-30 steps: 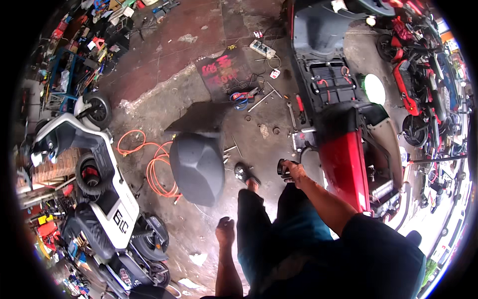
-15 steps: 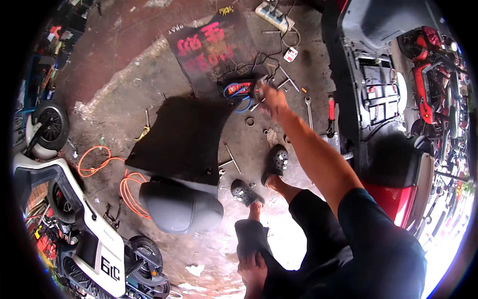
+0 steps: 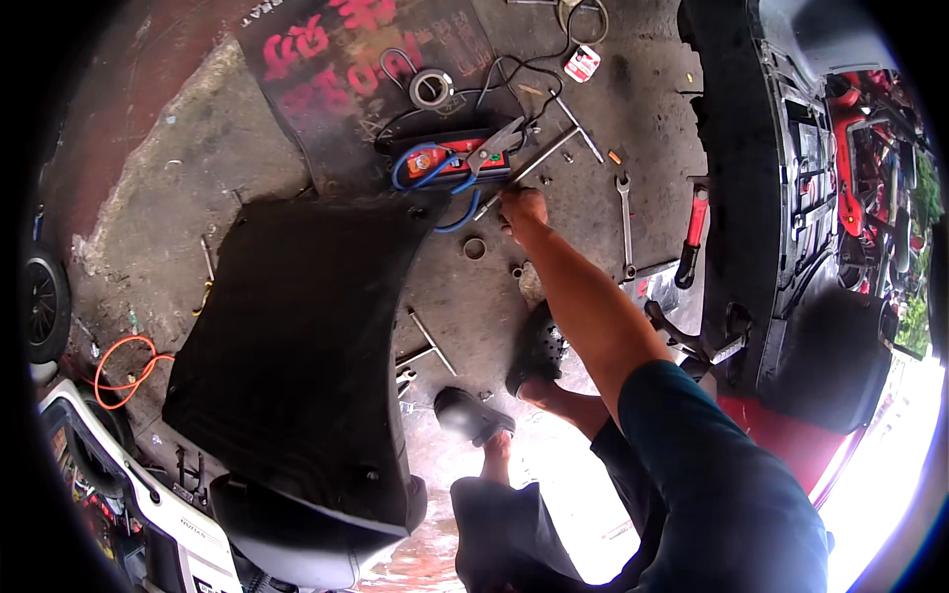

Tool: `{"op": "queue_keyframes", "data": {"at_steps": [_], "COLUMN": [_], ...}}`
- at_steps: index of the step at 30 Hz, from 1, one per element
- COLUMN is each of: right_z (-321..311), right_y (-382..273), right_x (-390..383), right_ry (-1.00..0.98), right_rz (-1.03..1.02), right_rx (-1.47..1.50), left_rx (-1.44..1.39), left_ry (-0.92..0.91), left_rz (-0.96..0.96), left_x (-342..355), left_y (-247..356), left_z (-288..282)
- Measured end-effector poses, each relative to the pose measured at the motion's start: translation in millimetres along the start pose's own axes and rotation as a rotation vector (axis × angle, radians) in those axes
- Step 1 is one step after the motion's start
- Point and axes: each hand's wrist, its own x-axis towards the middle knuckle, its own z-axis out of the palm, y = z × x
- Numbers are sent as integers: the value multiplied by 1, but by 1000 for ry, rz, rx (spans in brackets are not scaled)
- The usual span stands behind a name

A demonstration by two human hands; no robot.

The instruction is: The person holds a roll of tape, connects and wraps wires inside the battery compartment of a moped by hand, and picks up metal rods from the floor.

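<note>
My right hand (image 3: 522,211) reaches down to the floor, its fingers curled at the shaft of a T-handle wrench (image 3: 546,156) that lies aslant there. Close by, scissors with blue handles (image 3: 491,148) rest across a red and black box (image 3: 425,160). A ring-shaped roll (image 3: 431,89) sits on the dark mat (image 3: 326,109) beyond the box. To the left stands a big black panel (image 3: 297,346) over a grey rounded part (image 3: 287,544). My left hand is out of view.
A combination wrench (image 3: 626,225) and a red-handled tool (image 3: 696,227) lie to the right, beside a vehicle's black frame (image 3: 741,198). A second T-handle wrench (image 3: 432,341) is near my shoes. A small metal ring (image 3: 474,249), black cable and orange hose (image 3: 124,371) are on the floor.
The round roll that was by my right hand now lies on the mat. My right hand is lower, at the T-handle wrench. My left hand has left the view from my knee.
</note>
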Motion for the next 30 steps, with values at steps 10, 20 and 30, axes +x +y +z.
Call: {"op": "queue_keyframes", "data": {"at_steps": [10,20,30], "right_z": [-69,-247,-412], "right_y": [11,19,139], "right_x": [-58,-333,-617], "right_ry": [225,-91,-124], "right_rz": [-109,-163,-925], "right_rx": [257,361,-114], "left_rx": [-42,-435,-251], "left_ry": [16,-111,272], "left_rz": [-2,110,821], "left_x": [-8,-30,-57], "left_y": [16,50,162], "left_z": [-22,-66,-305]}}
